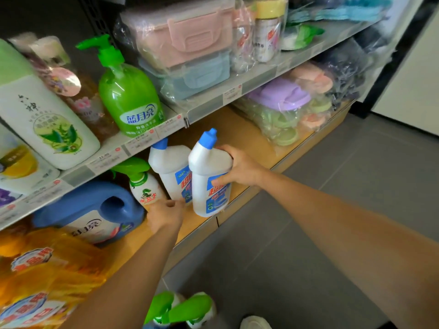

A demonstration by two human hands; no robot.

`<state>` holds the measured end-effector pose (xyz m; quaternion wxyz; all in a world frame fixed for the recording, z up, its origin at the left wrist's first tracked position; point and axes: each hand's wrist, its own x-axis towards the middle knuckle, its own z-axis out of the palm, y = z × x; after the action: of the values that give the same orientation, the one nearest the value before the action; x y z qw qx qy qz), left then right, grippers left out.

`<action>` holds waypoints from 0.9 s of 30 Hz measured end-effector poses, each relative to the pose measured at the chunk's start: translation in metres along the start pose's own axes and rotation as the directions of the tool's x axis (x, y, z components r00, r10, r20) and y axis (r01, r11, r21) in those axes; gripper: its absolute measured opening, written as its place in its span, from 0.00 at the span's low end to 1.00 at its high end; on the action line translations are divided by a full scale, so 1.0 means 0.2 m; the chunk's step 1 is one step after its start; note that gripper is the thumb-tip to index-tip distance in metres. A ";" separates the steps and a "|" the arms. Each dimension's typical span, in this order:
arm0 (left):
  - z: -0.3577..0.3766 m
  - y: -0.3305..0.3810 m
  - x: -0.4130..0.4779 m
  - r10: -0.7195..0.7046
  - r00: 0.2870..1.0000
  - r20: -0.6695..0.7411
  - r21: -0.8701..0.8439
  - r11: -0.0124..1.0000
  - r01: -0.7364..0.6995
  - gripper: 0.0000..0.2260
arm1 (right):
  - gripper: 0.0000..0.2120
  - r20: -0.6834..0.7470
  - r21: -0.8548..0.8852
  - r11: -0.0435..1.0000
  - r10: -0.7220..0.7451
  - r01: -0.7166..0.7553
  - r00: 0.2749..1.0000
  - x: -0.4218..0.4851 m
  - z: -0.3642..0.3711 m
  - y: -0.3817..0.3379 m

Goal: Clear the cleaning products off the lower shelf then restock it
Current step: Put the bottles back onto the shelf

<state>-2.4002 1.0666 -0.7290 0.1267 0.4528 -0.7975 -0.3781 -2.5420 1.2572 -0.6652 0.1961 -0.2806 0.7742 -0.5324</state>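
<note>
Clearing step, I judge. My right hand's [240, 167] fingers wrap the near white bottle [209, 169] at the lower shelf's [247, 138] front edge. My left hand [166, 214] is at the second bottle's [168, 162] base; I cannot tell its grip. Next move: draw the bottle clear and set it on the floor.

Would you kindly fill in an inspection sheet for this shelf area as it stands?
Surface: lower shelf, wooden, bare in the middle.
Job's things: front white bottle held; rear white bottle, spray bottle, blue jug shelved.
Clutter: green-topped bottles on the floor.
Grippers: right hand grips front white bottle; left hand at rear white bottle's base, grip unclear.
Cables: nothing seen.
Surroundings: stocked upper shelf, grey floor.
</note>
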 end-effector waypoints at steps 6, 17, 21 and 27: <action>-0.32 -0.31 -0.11 0.213 0.901 0.377 -0.126 0.976 -0.178 0.06 | 0.36 0.031 -0.064 0.995 -0.073 0.075 0.997 -0.02 0.33 -0.13; -0.69 -0.62 -0.37 0.240 0.518 0.821 0.250 0.665 -0.704 0.16 | 0.25 0.481 -0.329 0.943 0.126 0.045 0.868 -0.72 0.77 0.05; -0.70 -0.61 -0.39 0.255 0.542 0.801 0.295 0.620 -0.727 0.17 | 0.21 0.646 -0.536 0.782 0.136 0.319 0.751 -0.79 0.87 0.09; -0.72 -0.58 -0.42 0.183 0.524 0.832 0.361 0.537 -0.762 0.14 | 0.18 0.596 -0.494 0.846 0.162 0.200 0.786 -0.77 0.78 0.00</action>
<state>-2.2020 1.0300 -0.7014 -0.2638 0.0195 -0.9550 -0.1343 -2.3300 1.2456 -0.7204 0.3467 -0.4898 0.7800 -0.1771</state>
